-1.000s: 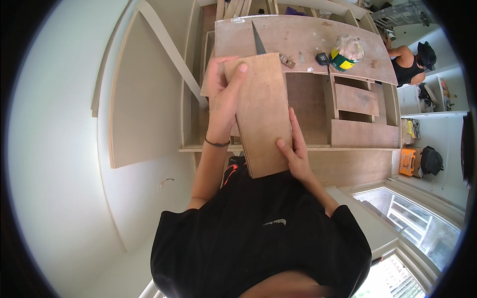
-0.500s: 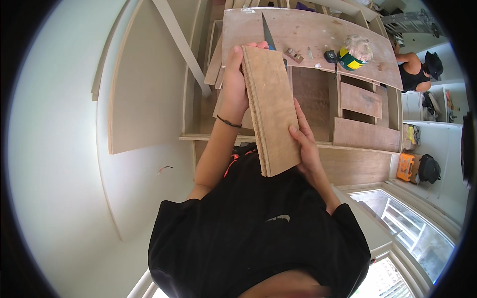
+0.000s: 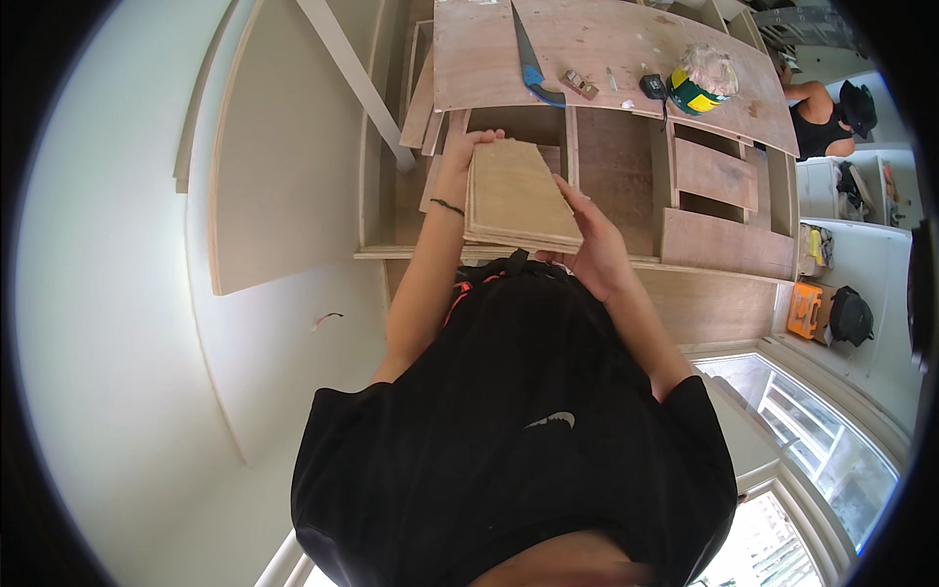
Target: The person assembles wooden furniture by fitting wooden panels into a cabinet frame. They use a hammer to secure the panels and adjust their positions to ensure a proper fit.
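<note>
A short stack of plywood boards is held in front of my chest, its near end tipped toward me so that layered edges show. My left hand grips the far left corner, fingertips curled over the far edge. My right hand supports the right side and near corner, with some fingers hidden beneath. Beyond the boards, a handsaw with a blue and black handle lies on a large plywood panel. Right of the saw sits a small wooden hand plane.
A black tape measure and a green and yellow tub stand on the panel. Below it is a wooden cabinet frame with open compartments. A pale post slants at left. Another person works at far right.
The boards have tilted, so their faces look shorter and the near end edges now show. Both hands have shifted with them, and the whole saw handle has come into view.
</note>
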### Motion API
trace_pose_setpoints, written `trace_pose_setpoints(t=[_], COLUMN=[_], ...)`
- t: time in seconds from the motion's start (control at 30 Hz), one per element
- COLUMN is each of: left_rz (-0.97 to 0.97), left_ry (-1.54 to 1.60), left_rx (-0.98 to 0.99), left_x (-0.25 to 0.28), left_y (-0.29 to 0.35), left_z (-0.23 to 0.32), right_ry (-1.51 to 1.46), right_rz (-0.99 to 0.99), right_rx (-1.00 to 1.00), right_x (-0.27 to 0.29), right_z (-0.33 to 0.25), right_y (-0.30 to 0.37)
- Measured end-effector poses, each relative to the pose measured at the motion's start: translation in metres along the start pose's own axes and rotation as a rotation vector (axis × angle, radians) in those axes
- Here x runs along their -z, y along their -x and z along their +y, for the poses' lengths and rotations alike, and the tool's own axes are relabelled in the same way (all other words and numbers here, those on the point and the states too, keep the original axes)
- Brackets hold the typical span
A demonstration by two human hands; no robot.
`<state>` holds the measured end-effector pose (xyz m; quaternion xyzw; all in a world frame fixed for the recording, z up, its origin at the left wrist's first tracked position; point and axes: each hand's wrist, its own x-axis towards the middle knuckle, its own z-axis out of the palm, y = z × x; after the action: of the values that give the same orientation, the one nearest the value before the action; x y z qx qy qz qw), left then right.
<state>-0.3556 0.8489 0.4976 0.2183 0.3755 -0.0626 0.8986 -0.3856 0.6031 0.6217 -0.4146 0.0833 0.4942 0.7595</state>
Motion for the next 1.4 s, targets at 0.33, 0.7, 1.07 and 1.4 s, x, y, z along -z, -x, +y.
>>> trace_pose_setpoints(t=[0.33, 0.7, 1.07, 1.4], left_rz=[0.065, 0.152, -0.047, -0.090], left_ry=[-0.044, -0.108, 0.051, -0.151], left_rx=[0.071, -0.185, -0.127, -0.277], left_x=[0.034, 0.027, -0.041, -0.048], left_y=[0.001, 0.004, 0.060, 0.065], left_z=[-0.004, -0.030, -0.042, -0.038], right_ry=[0.940, 0.877, 1.024, 0.999], right_rz=[0.204, 0.288, 0.522, 0.530], right_rx=[0.933, 1.036, 1.574, 1.707], right_x=[0.005, -0.017, -0.041, -0.054], right_z=[0.017, 0.023, 0.008, -0.004], right_y=[0.004, -0.011, -0.028, -0.034])
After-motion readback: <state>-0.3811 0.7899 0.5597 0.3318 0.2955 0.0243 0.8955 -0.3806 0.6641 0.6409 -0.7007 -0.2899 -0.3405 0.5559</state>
